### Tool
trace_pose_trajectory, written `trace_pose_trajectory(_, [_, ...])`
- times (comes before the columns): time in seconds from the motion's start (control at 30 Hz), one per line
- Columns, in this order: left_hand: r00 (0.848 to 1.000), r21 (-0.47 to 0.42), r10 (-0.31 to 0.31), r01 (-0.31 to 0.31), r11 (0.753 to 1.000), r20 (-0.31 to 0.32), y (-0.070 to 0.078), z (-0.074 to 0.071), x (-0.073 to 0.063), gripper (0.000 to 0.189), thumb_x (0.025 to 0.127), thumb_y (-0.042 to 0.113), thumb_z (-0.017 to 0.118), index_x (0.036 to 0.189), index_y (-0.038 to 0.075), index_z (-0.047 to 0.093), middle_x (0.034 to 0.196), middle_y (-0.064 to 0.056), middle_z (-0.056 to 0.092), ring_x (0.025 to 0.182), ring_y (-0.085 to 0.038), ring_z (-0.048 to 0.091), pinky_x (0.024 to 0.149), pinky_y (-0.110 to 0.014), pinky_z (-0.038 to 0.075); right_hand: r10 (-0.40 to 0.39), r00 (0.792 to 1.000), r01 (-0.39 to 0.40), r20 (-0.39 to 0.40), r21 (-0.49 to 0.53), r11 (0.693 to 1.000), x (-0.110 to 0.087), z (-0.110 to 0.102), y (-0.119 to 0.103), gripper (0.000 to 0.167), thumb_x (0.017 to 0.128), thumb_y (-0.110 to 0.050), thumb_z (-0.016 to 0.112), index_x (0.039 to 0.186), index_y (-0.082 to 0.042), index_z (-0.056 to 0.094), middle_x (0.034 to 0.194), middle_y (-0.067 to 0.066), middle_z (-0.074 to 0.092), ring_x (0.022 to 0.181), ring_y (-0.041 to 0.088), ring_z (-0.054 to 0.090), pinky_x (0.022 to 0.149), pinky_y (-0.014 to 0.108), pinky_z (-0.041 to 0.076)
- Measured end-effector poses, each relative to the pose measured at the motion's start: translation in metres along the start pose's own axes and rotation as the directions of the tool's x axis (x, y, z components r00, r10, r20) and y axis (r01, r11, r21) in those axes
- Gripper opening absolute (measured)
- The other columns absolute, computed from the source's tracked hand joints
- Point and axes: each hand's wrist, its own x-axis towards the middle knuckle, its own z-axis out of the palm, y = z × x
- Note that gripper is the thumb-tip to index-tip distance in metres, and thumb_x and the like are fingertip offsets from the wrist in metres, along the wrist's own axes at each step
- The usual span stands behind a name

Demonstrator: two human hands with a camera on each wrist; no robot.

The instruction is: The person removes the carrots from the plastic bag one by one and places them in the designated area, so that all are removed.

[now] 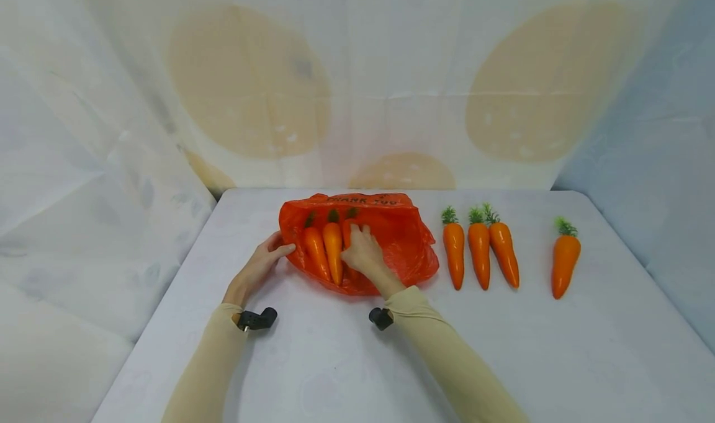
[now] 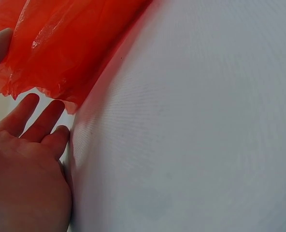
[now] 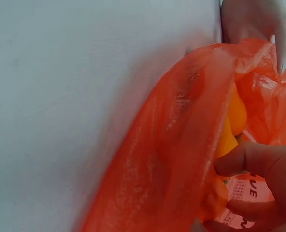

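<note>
A red plastic bag [image 1: 404,240] lies on its side with its mouth toward me. Two orange carrots with green tops, one at the left [image 1: 316,253] and one beside it [image 1: 333,249], lie side by side in it. My right hand [image 1: 363,252] reaches into the mouth and grips a third carrot [image 3: 213,195] between thumb and fingers, hiding most of it. At the bag's left side is my left hand [image 1: 267,258], thumb at the rim. In the left wrist view its fingers [image 2: 46,121] are spread, fingertips right at the bag's edge.
Three carrots stand in a group right of the bag: one carrot [image 1: 454,255], a second [image 1: 479,255] and a third [image 1: 504,254]. Another carrot [image 1: 565,265] lies farther right. The white table [image 1: 335,361] meets a patterned cloth backdrop [image 1: 391,119] behind.
</note>
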Motion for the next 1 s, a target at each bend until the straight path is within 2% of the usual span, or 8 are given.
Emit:
trace_pose_trajectory(0.27, [1.000,0.001,0.004,-0.003,1.000,-0.002,0.000,0.001,0.000,0.073,0.096,0.044,0.059,0.158,0.021,0.025,0.162,-0.002,0.027,0.148,-0.028,0.020,0.120,-0.061,0.008,0.019,0.999,-0.022,0.050,0.067,0.998,-0.002,-0.008,0.002,0.071,0.086,-0.018,0.073,0.148,-0.006,0.041,0.133,0.021,0.044,0.104,0.039,0.057,0.097,0.048,0.051])
trace_pose_trajectory(0.43, [1.000,-0.003,0.007,-0.007,1.000,0.002,-0.001,0.002,0.002,0.073,0.097,0.043,0.058,0.158,0.020,0.025,0.162,-0.004,0.027,0.148,-0.029,0.020,0.120,-0.060,0.008,0.028,0.998,-0.035,0.056,0.122,0.992,-0.004,-0.013,0.005,0.070,0.085,-0.015,0.072,0.148,-0.007,0.043,0.136,0.020,0.045,0.110,0.040,0.055,0.100,0.050,0.049])
trace_pose_trajectory(0.57, [1.000,-0.023,0.005,-0.005,1.000,0.010,0.005,0.005,-0.002,0.072,0.098,0.037,0.058,0.157,0.016,0.025,0.161,-0.007,0.027,0.148,-0.030,0.021,0.121,-0.059,0.008,0.037,0.997,-0.047,0.060,0.173,0.984,-0.007,-0.016,0.007,0.069,0.085,-0.012,0.070,0.148,-0.009,0.044,0.136,0.018,0.045,0.112,0.037,0.053,0.102,0.050,0.047])
trace_pose_trajectory(0.8, [1.000,-0.018,0.019,-0.019,1.000,-0.004,-0.002,0.004,0.002,0.070,0.098,0.039,0.058,0.157,0.019,0.026,0.161,-0.005,0.029,0.147,-0.028,0.023,0.121,-0.057,0.009,-0.027,1.000,0.027,-0.006,0.200,0.979,-0.012,-0.026,0.007,0.069,0.082,-0.012,0.070,0.147,-0.010,0.046,0.141,0.018,0.045,0.117,0.038,0.052,0.103,0.053,0.045])
trace_pose_trajectory(1.0, [1.000,0.002,0.005,-0.005,1.000,-0.008,0.000,0.003,0.000,0.072,0.098,0.040,0.058,0.158,0.019,0.024,0.161,-0.005,0.028,0.148,-0.029,0.021,0.120,-0.060,0.008,-0.056,0.998,0.057,-0.013,0.215,0.975,-0.024,-0.030,0.006,0.071,0.083,-0.014,0.071,0.149,-0.014,0.045,0.145,0.016,0.042,0.117,0.037,0.054,0.098,0.051,0.050])
